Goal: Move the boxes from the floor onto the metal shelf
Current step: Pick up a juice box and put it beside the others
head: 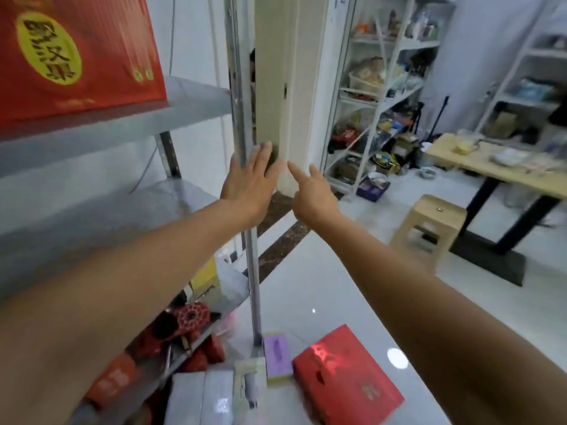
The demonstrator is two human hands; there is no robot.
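Down on the glossy white floor (322,271), near the grey metal shelf (196,102), the flat red cardboard box (346,378) lies with its long axis slanting toward lower right, while the left hand (251,182) and right hand (313,194) reach forward, fingers loose, holding nothing.

At ten o'clock, the red box (76,56) on the metal shelf (196,99) is running off the top and left edges. Your left forearm (138,271) is covering much of the shelf's middle level. At six o'clock, the bottom edge is clipping the white box (196,397) and the red floor box (346,381). At one o'clock, the far rack (383,87) is blurring, its contents too small to tell.
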